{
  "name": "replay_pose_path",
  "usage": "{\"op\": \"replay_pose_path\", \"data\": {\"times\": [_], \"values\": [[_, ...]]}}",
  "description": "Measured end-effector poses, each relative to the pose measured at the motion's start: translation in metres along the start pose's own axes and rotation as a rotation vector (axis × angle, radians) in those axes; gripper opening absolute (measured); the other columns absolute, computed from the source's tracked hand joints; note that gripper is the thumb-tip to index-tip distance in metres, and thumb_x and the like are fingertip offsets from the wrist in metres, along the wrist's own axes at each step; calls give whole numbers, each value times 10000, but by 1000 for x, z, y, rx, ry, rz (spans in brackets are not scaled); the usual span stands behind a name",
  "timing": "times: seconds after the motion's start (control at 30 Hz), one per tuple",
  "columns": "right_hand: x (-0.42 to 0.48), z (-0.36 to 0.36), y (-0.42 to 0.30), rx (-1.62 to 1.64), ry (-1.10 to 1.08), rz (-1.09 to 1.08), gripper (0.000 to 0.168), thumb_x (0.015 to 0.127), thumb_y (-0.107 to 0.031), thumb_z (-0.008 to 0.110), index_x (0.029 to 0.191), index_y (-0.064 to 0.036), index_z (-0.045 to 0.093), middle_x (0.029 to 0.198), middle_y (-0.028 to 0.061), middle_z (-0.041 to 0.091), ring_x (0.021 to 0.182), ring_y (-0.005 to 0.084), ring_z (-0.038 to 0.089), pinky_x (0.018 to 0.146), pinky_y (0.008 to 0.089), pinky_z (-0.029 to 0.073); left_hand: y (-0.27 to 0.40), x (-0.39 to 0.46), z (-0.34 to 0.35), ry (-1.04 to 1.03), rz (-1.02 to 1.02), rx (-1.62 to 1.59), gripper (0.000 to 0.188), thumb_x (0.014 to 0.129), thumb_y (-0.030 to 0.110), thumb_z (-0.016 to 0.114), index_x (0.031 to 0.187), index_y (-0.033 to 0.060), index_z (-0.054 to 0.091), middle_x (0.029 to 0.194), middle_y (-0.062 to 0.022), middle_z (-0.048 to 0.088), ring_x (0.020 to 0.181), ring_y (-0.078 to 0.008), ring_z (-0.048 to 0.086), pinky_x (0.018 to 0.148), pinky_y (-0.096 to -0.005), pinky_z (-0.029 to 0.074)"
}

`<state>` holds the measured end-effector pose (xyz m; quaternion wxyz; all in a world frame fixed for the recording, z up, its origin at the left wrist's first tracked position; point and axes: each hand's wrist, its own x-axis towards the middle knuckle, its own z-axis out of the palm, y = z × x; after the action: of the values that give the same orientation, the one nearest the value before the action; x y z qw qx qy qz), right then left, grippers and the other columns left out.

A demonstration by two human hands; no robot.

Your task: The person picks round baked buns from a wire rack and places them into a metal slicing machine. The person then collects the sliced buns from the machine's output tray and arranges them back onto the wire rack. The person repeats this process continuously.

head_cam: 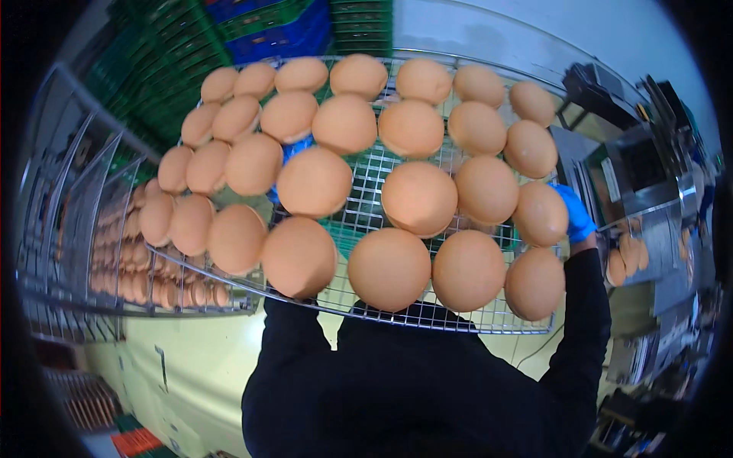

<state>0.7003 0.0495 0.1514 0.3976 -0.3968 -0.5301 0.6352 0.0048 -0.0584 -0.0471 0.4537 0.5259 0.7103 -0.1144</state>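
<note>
A wire cooling rack is held up in front of my body, tilted a little. Several rows of round golden-brown buns rest on it, with bare mesh showing near the middle. My right hand, in a blue glove, grips the rack's right side; its fingers are partly hidden behind a bun. Beneath the rack, my left hand shows only as patches of blue glove through the mesh and between buns. It supports the rack from below, and its fingers are mostly hidden.
At left stands a metal rack trolley with more buns on its levels. Green crates and blue crates are stacked beyond the rack. Steel equipment lines the right side. A cable lies on the pale floor.
</note>
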Motion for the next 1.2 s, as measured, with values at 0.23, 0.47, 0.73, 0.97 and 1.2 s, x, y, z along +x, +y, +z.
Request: {"op": "replay_pose_path", "data": {"times": [0.23,0.47,0.73,0.97,1.2], "values": [[-24,-32,77,-101,332,236,278,966,-262,552,1042,-16,658,930,63,680,796,123,626,718,305,515,86,53,37,-60,303,73,342,969,333,456,1154,69,568,1060,-117,647,992,-272,611,902,-430,466],[-20,-47,111,-94,601,241,232,944,-261,581,968,-41,650,888,62,667,760,142,625,679,321,516,140,54,60,-34,590,91,333,973,321,458,1141,60,577,1059,-114,649,992,-268,614,895,-420,472],[-9,-64,136,-303,742,271,177,911,-207,604,943,-40,655,879,65,664,795,164,621,705,339,513,141,21,84,-21,760,159,323,977,307,461,1127,50,587,1057,-112,652,991,-263,617,887,-408,478],[-32,-83,152,-869,668,-10,233,902,-180,592,1051,-15,663,889,56,654,808,178,587,720,348,478,132,3,81,-76,992,294,315,981,295,463,1114,41,595,1055,-110,655,991,-258,620,880,-397,484],[-31,67,60,-552,797,102,433,869,-272,671,1214,-19,601,1170,78,639,1126,181,566,1010,327,407,128,21,75,-35,1128,273,309,985,283,466,1101,32,604,1054,-108,657,990,-254,624,873,-387,490]]}}
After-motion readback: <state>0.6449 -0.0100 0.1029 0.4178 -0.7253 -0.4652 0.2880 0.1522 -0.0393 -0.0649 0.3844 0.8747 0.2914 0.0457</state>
